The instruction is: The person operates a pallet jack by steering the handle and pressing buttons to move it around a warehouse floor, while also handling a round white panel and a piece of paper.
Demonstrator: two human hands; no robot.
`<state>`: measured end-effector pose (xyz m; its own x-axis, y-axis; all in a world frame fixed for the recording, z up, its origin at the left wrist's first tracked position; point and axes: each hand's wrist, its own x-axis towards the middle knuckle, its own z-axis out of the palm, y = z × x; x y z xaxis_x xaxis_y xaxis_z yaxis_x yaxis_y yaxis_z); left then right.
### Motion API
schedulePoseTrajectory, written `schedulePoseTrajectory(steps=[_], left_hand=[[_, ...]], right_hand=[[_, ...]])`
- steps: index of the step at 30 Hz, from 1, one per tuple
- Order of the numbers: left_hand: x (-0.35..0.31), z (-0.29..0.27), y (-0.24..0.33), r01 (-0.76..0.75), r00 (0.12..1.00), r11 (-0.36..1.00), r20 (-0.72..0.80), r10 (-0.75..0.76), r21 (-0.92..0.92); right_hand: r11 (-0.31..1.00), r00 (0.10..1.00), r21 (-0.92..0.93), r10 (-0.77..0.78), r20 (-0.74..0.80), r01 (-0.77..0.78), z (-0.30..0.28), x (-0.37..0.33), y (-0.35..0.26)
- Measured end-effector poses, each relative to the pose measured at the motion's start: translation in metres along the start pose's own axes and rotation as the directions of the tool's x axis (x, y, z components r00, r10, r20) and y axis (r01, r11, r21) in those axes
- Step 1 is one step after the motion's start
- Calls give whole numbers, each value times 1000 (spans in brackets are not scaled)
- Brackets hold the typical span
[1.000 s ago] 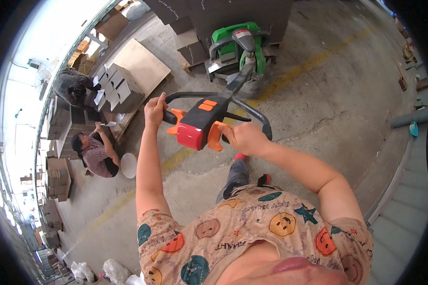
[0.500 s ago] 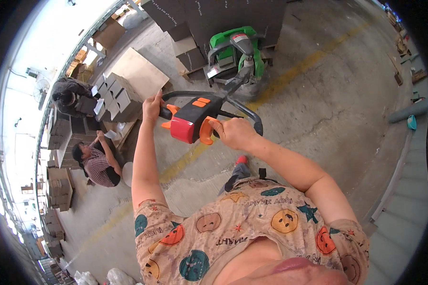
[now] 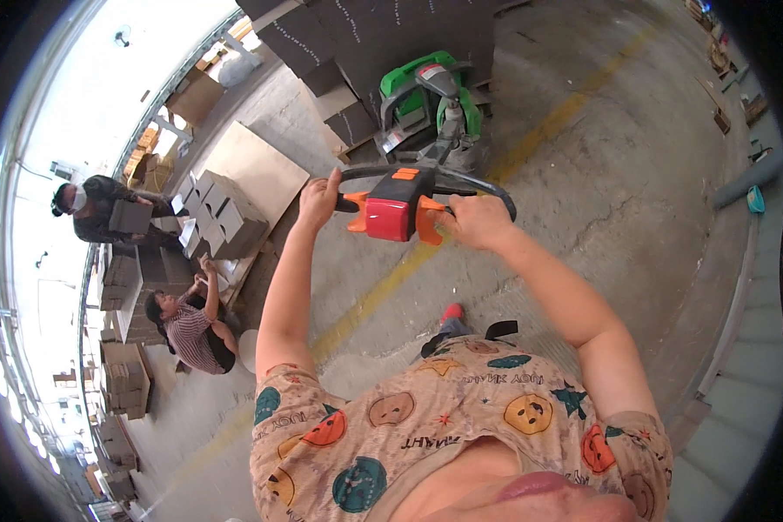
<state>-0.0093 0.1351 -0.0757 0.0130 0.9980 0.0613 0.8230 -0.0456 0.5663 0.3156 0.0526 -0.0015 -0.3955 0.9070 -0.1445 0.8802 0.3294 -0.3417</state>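
Observation:
Both my hands are on the black looped control handle (image 3: 404, 184) of a green pallet truck (image 3: 471, 111). My left hand (image 3: 319, 201) is closed round the handle's left grip, beside an orange lever. On the other side, my right hand (image 3: 480, 221) wraps the right grip, its thumb by the orange thumb lever (image 3: 429, 219). Between the hands, a red end cap (image 3: 387, 219) faces me. A grey shaft (image 3: 449, 139) links the handle to the truck, which stands against a tall stack of dark cartons (image 3: 400, 39).
To the left, a standing person (image 3: 104, 209) holds a dark box near stacked grey boxes (image 3: 226, 217); a second person (image 3: 196, 335) sits low beside them. A plywood sheet (image 3: 257, 170) lies beyond. A yellow line (image 3: 365, 304) crosses the concrete floor. A grey pipe (image 3: 744, 183) is at right.
The handle and both hands have swung to the right, and the handle sits straighter to me. The standing person has raised their head and straightened. The seated person's hands have moved.

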Motion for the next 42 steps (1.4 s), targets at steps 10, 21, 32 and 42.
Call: schedulePoseTrajectory(steps=[10,21,32,42], left_hand=[[-1,27,73,-282,957,927,147,252,247],[34,-8,81,-184,982,962,-2,188,203],[-12,109,3,204,978,973,14,-206,111],[-13,122,5,78,992,978,-113,-56,195]], right_hand=[[991,956,-123,16,-291,-54,9,3,77],[996,956,-66,-75,-284,58,-51,33,63],[984,958,34,-161,-238,174,73,15,112],[971,966,38,-230,-115,235,51,18,128]])
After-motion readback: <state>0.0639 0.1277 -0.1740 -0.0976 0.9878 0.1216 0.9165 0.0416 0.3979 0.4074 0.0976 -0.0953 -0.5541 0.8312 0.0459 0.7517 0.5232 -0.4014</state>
